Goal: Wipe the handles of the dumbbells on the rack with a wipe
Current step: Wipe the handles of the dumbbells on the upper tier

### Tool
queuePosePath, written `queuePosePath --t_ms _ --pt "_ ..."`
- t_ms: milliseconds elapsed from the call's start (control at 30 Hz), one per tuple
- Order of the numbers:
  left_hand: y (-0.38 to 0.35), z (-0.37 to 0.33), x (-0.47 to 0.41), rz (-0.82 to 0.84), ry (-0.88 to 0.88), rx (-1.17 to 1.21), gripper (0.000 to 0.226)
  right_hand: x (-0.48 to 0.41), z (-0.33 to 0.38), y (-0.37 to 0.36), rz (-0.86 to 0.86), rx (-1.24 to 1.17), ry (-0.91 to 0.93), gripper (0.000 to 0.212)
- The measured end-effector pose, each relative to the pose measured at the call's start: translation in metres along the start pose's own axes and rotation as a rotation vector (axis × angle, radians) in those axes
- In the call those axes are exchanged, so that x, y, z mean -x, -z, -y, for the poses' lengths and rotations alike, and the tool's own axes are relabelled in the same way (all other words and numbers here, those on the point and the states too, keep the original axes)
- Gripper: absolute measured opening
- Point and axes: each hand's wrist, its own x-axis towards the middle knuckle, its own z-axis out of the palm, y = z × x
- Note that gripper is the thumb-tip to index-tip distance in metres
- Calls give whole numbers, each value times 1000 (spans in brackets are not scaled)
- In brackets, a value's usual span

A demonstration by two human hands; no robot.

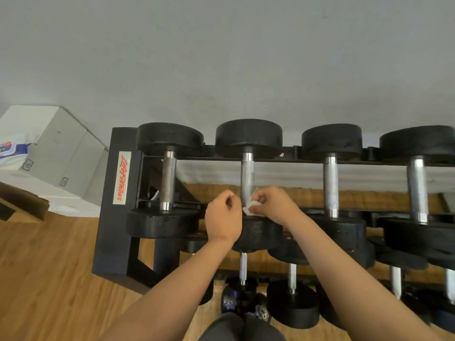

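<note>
A black rack holds a top row of black dumbbells with steel handles. Both of my hands are at the near end of the second dumbbell's handle. My right hand pinches a small white wipe against the foot of that handle. My left hand is curled shut just left of the handle, its fingertips at the wipe's edge; whether it grips the wipe is unclear. The first handle lies to the left, the third handle and fourth handle to the right.
A lower row of smaller dumbbells sits below the top row near my feet. White cardboard boxes stand on the wooden floor left of the rack. A grey wall runs behind the rack.
</note>
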Motion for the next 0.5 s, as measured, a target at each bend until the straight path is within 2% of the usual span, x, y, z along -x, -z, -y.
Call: queuePosePath --t_ms 100,267,500 --pt "1 1 -1 3 -15 -5 27 -3 0 2 -21 2 -9 17" --pt "1 0 -3 26 -16 -15 25 -11 5 0 -254 -177 9 10" --pt "2 2 -2 56 -22 -23 34 -41 33 4 -617 -448 -96 7"
